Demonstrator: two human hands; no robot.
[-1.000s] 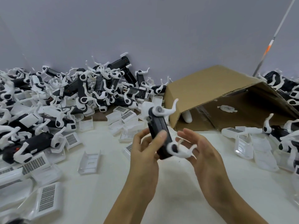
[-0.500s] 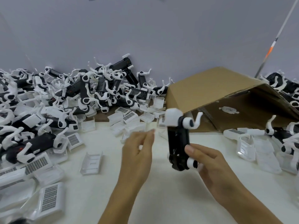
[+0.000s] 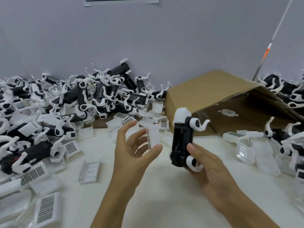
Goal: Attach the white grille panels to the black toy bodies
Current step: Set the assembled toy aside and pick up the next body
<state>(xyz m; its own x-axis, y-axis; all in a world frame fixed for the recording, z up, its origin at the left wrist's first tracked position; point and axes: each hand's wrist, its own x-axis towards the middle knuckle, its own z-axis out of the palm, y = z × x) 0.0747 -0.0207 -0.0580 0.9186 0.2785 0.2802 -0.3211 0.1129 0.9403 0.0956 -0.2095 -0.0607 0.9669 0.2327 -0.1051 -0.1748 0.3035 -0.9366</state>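
Holding the black toy body (image 3: 181, 142) upright in my right hand (image 3: 209, 163), I have the thumb laid across its lower front and the other fingers curled behind its bottom end, where one white leg (image 3: 194, 163) sits against my palm. Its white head cap (image 3: 181, 116) points up, and another white leg (image 3: 198, 125) curls out to the right near the top. The body is raised off the white tabletop (image 3: 164, 195), in front of the tipped cardboard box (image 3: 213, 96).

My left hand (image 3: 133, 150) hovers just left of the toy, not touching it. Its fingers are spread and loosely bent around nothing I can make out; motion blur softens them, and a clear-white grille panel (image 3: 153, 136) shows right behind the fingertips, though I cannot tell whether they touch it.

Further loose grille panels (image 3: 89, 168) lie scattered on the table, several with their perforated faces up at the lower left (image 3: 46, 208). A big heap of toy bodies with white legs (image 3: 92, 96) is piled against the wall on the left, and more of them (image 3: 287, 142) sit at the right edge beside the box. A small white part (image 3: 227, 112) lies inside the box.
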